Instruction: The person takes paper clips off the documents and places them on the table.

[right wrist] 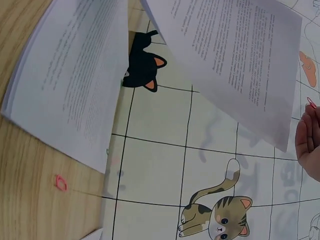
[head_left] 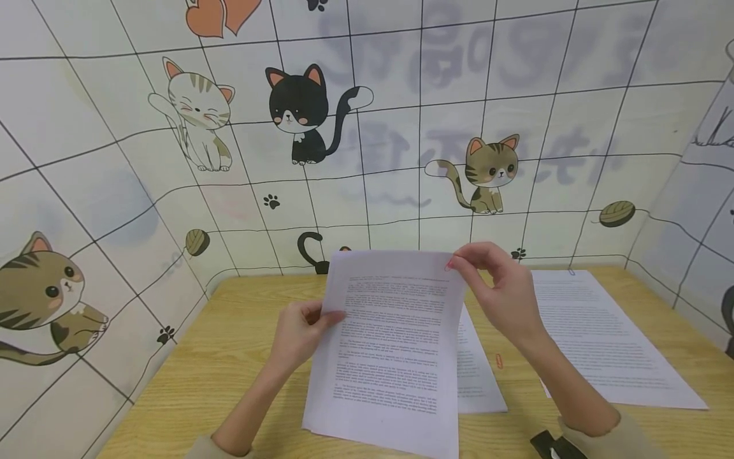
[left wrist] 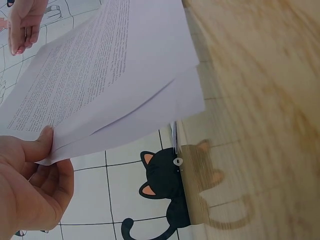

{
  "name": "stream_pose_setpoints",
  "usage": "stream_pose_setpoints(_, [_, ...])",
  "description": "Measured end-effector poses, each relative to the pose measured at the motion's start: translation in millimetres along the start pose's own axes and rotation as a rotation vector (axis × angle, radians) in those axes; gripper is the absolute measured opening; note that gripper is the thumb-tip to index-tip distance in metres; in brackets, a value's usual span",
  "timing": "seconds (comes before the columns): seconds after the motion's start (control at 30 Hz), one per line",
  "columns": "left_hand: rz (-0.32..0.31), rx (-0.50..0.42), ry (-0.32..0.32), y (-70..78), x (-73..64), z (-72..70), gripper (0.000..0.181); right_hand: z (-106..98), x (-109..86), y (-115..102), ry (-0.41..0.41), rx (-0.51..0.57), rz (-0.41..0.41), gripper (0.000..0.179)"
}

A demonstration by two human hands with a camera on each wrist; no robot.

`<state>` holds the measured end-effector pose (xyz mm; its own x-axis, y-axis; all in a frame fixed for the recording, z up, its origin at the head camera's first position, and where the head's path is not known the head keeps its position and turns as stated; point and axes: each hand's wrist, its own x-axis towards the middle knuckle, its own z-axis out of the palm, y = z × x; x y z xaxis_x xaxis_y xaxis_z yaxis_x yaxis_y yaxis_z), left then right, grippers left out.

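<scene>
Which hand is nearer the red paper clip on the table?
Right. The right hand shows above that paper clip in the head view; the left hand is farther left, holding the sheets.

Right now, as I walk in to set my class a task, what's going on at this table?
A person's left hand pinches printed sheets by one edge, holding them up over the wooden table. The right hand pinches a red paper clip near a top corner; the right wrist view shows the clip apart from the paper. Behind lies another paper stack, with a second red clip beside it. More printed pages lie to the right.
</scene>
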<state>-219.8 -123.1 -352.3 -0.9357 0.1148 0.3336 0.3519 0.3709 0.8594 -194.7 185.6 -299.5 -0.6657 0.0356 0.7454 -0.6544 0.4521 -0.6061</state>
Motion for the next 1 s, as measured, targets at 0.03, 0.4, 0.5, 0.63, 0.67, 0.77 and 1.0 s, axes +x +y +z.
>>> stream_pose_setpoints(0.03, [-0.004,0.002,-0.001,0.0,0.0,-0.1,0.014,-2,-1.0,2,-0.005,-0.012,0.004,0.012])
stream_pose_setpoints(0.4, [-0.023,0.001,-0.014,-2.3,1.4,0.3,0.014,-24,-14.1,26,-0.041,-0.126,0.065,0.011])
stream_pose_setpoints(0.5, [-0.02,0.004,-0.014,-2.5,1.6,0.2,0.014,-30,-17.9,32,-0.056,-0.15,0.079,0.011])
stream_pose_setpoints(0.63, [-0.023,-0.002,-0.012,-2.9,2.3,-0.3,0.014,-39,-22.7,41,-0.081,-0.175,0.084,0.01])
stream_pose_setpoints(0.67, [-0.023,-0.003,-0.012,-3.2,2.5,-0.4,0.015,-41,-23.8,43,-0.087,-0.186,0.084,0.01])
stream_pose_setpoints(0.77, [-0.031,-0.017,-0.012,-3.6,2.6,-0.6,0.015,-47,-26.3,50,-0.11,-0.219,0.089,0.01])
stream_pose_setpoints(1.0, [-0.039,-0.042,-0.014,-2.7,2.0,-0.8,0.016,-59,-30.5,64,-0.178,-0.261,0.106,0.008])
